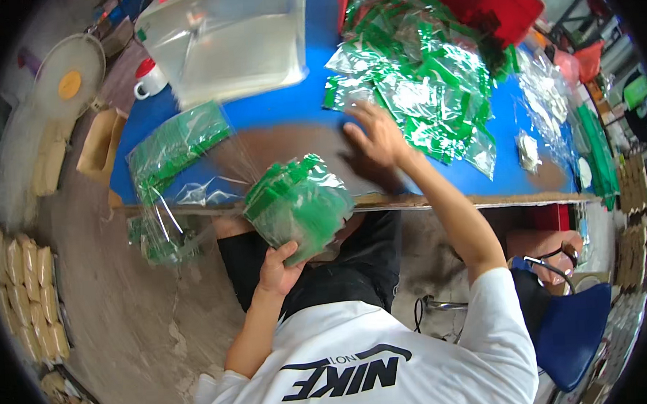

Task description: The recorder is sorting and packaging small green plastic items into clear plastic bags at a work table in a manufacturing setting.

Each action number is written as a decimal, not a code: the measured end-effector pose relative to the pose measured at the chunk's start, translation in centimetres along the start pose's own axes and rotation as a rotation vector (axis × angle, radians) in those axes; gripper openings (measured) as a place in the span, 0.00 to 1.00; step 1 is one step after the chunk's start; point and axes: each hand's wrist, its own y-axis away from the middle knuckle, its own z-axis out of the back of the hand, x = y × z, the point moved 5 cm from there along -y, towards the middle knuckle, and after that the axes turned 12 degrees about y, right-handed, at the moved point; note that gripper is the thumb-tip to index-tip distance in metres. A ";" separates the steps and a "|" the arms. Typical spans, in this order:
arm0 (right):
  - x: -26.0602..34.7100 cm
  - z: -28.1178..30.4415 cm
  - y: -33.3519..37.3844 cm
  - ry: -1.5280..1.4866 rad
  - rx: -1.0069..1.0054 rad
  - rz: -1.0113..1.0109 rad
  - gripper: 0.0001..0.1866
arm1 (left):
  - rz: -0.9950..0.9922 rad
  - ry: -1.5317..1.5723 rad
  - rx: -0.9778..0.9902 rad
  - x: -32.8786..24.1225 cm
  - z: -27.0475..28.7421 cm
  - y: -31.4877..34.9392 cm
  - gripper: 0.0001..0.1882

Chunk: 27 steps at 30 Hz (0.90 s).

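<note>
A fanned stack of green-and-clear plastic packets (pixel 302 210) is gripped at its lower edge by my left hand (pixel 279 269), thumb on top, in front of the table edge above my lap. My right hand (pixel 379 137) reaches over the table to the near left side of a big heap of similar shiny green packets (pixel 434 79). Its fingers are stretched out and apart, with the tips at the heap's edge and slightly blurred; whether they touch a packet is hard to see.
On the blue table (pixel 261 121), a row of green packets (pixel 181 143) lies left, below a clear plastic bin (pixel 242 52) and a white mug with red (pixel 149 79). A red crate (pixel 504 10) stands behind the heap. Clear bags (pixel 544 88) lie right; a blue chair (pixel 575 328) stands at right.
</note>
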 end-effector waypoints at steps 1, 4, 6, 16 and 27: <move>-2.0 -0.4 -0.8 0.270 -0.266 0.093 0.26 | -0.018 0.015 0.002 -0.1 0.6 0.2 0.36; -1.8 -1.1 0.2 0.421 -0.062 0.130 0.31 | -0.006 0.121 0.041 -0.2 1.2 1.1 0.34; 1.2 -0.3 2.5 0.343 -0.051 0.241 0.30 | 0.024 0.221 0.073 -0.2 1.5 1.1 0.33; 7.7 -0.4 8.4 -0.380 0.071 0.158 0.17 | 0.022 0.228 0.036 0.8 0.0 -0.2 0.34; 4.4 1.1 11.5 0.171 0.143 0.504 0.33 | 0.058 0.250 0.055 0.1 4.7 1.1 0.32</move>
